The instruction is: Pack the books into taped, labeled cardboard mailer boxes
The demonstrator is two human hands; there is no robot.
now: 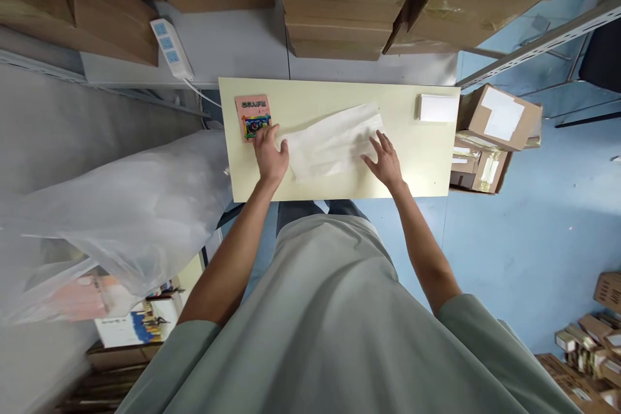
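Observation:
A creased sheet of thin white paper [330, 142] lies slanted across the middle of the pale yellow table [417, 162]. To its left is a pink book [246, 118] with a colourful cover picture. My left hand [270, 154] is at the book's lower right corner, fingertips over its edge. Its thumb stands apart, close to the paper's left end, and nothing appears gripped. Over the paper's right end, my right hand [385, 158] has its fingers spread and holds nothing. Whether its fingertips touch the sheet I cannot tell.
A small white box or stack [439, 107] occupies the table's far right corner. Cardboard boxes [499, 119] stand beyond the right edge. Behind the table are shelved cartons [339, 19] and a power strip [171, 48]. A large translucent plastic bag [145, 194] bulges at the left.

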